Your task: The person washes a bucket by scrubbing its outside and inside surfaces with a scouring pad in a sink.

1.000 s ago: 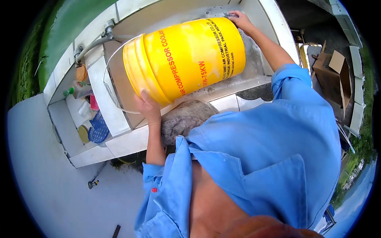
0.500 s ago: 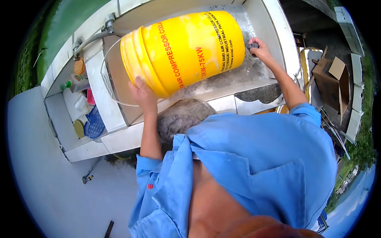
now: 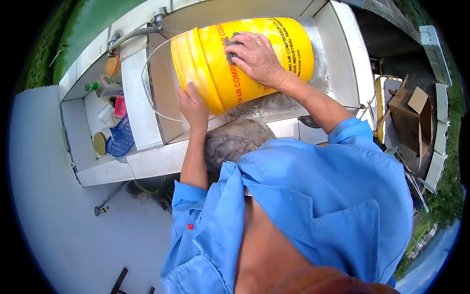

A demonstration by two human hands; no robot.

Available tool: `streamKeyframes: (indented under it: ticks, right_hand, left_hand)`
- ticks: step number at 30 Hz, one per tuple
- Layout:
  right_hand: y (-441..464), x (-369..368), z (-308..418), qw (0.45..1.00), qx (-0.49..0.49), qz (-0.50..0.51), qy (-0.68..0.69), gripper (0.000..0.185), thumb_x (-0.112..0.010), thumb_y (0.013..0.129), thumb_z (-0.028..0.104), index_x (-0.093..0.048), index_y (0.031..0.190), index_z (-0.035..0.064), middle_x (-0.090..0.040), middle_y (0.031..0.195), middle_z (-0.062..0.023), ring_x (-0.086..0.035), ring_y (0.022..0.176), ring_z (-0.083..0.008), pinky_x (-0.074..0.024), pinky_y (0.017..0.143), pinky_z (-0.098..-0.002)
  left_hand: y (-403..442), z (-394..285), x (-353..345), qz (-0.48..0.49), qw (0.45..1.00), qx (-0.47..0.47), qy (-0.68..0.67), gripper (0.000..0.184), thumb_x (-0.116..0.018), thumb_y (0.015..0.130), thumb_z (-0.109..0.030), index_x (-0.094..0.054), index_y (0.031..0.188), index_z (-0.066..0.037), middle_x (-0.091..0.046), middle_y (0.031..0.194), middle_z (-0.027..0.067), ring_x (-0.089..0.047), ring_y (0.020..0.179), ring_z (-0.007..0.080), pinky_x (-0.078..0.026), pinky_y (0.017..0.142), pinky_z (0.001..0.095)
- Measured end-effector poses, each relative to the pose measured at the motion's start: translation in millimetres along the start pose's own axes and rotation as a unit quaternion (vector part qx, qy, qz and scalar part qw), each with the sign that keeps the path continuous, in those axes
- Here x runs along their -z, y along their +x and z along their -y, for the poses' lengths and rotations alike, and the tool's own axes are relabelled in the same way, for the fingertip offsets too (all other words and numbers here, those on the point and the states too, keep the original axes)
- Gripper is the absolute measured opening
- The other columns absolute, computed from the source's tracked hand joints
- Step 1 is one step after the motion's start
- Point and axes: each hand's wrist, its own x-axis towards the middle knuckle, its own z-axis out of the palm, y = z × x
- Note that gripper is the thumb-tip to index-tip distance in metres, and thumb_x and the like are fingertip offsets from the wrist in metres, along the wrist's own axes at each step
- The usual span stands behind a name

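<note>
Yellow plastic bucket [image 3: 254, 56], red and black lettering, wire handle [image 3: 148, 90]; laid on its side in tiled sink [image 3: 338, 54]. Ribbed rim end steadied by left hand [image 3: 194, 105], fingers bent against it. Dark scouring pad [image 3: 233, 49] pressed to the wall under right hand's curled fingers, lettering partly covered. Blue plastic basket [image 3: 121, 138] kept in side compartment.

Daylight: bright, outdoor
Yellow bucket [image 3: 254, 63]: pale glare along its side
Blue shirt [image 3: 313, 181]: softly shaded folds
Edges: curved, fisheye-stretched, black corners
</note>
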Motion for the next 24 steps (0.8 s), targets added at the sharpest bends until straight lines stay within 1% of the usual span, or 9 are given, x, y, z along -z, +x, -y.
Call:
streamKeyframes:
  ticks: [4,5,8,10,13,17,19,21,24]
  right_hand:
    - [-12.5,25.2,-130.2,0.973,-0.192,0.055,-0.117,0.023,-0.051,0.085,0.025,-0.061,0.102,0.0127,-0.053,0.108,-0.0084,-0.051,0.099,-0.027,-0.0396,0.089,-0.038]
    - [-17.7,30.3,-151.7,0.964,-0.243,0.078,-0.068,0.026,-0.049,0.086,0.026,-0.06,0.103,0.0112,-0.053,0.108,-0.0093,-0.05,0.101,-0.0273,-0.04,0.09,-0.0384]
    - [-10.0,27.9,-112.7,0.979,-0.186,0.055,-0.068,0.022,-0.057,0.08,0.023,-0.06,0.099,0.0116,-0.054,0.103,-0.0079,-0.05,0.1,-0.0254,-0.0373,0.09,-0.0399]
    - [-4.8,5.2,-16.7,0.997,-0.056,0.02,0.045,0.023,-0.056,0.08,0.024,-0.06,0.099,0.0111,-0.053,0.104,-0.009,-0.049,0.099,-0.0277,-0.0374,0.092,-0.0416]
    - [8.2,-26.9,26.3,0.999,0.034,-0.014,0.032,0.025,-0.054,0.081,0.026,-0.059,0.099,0.0109,-0.053,0.105,-0.009,-0.049,0.099,-0.0297,-0.0376,0.091,-0.0419]
    - [56.4,-48.1,3.1,0.997,-0.044,0.06,0.033,0.028,-0.051,0.081,0.024,-0.057,0.104,0.0086,-0.054,0.109,-0.0126,-0.05,0.102,-0.032,-0.038,0.091,-0.0413]
    - [114.3,-57.2,-22.6,0.954,-0.165,0.242,0.064,0.032,-0.049,0.082,0.024,-0.057,0.106,0.0047,-0.056,0.108,-0.017,-0.053,0.1,-0.0347,-0.0408,0.088,-0.0415]
    - [145.9,-76.2,-41.4,0.923,-0.207,0.312,0.091,0.033,-0.048,0.082,0.024,-0.056,0.106,0.0029,-0.057,0.107,-0.0187,-0.054,0.098,-0.0355,-0.0419,0.087,-0.0416]
    - [137.8,-80.3,-32.9,0.921,-0.173,0.335,0.099,0.035,-0.047,0.082,0.024,-0.056,0.106,-0.0003,-0.059,0.104,-0.0221,-0.058,0.092,-0.0366,-0.0445,0.083,-0.0412]
  left_hand:
    - [-13.5,-1.5,-2.6,-0.022,1.0,-0.009,-0.011,0.035,-0.04,0.093,-0.033,-0.047,0.085,0.001,-0.056,0.07,0.0204,-0.057,0.065,0.0353,-0.043,0.057,0.0414]
    - [-14.9,-1.9,-2.6,-0.026,1.0,-0.01,-0.011,0.035,-0.04,0.093,-0.033,-0.046,0.084,0.0,-0.056,0.07,0.0204,-0.057,0.064,0.0354,-0.043,0.056,0.0415]
    - [-16.1,5.6,-4.4,-0.029,0.999,-0.014,-0.002,0.035,-0.041,0.093,-0.033,-0.046,0.084,0.0,-0.056,0.07,0.0208,-0.057,0.064,0.0363,-0.043,0.056,0.0419]
    - [-12.9,7.2,-4.8,-0.039,0.999,-0.014,0.009,0.035,-0.041,0.093,-0.033,-0.046,0.084,0.0,-0.057,0.07,0.0212,-0.057,0.064,0.037,-0.044,0.057,0.0421]
    - [-12.8,7.4,-4.5,-0.039,0.999,-0.021,-0.029,0.034,-0.041,0.093,-0.033,-0.046,0.086,0.0,-0.057,0.071,0.0222,-0.057,0.065,0.0394,-0.044,0.056,0.0433]
    - [-19.9,8.5,-11.4,-0.035,0.998,-0.051,-0.016,0.032,-0.042,0.092,-0.032,-0.047,0.088,0.0,-0.056,0.069,0.0228,-0.056,0.064,0.0413,-0.043,0.054,0.0443]
    - [-15.7,10.1,-8.5,-0.027,0.998,-0.047,-0.024,0.03,-0.042,0.092,-0.03,-0.046,0.088,0.0,-0.056,0.066,0.0221,-0.056,0.062,0.0409,-0.043,0.053,0.0441]
    - [-15.1,7.7,-8.7,-0.03,0.999,-0.039,-0.017,0.03,-0.042,0.092,-0.03,-0.046,0.087,-0.001,-0.056,0.066,0.0221,-0.056,0.062,0.041,-0.043,0.053,0.0443]
    - [-17.8,5.3,-7.6,-0.028,0.999,-0.017,0.005,0.031,-0.042,0.092,-0.03,-0.047,0.087,0.0,-0.057,0.069,0.0218,-0.057,0.064,0.0393,-0.044,0.055,0.0436]
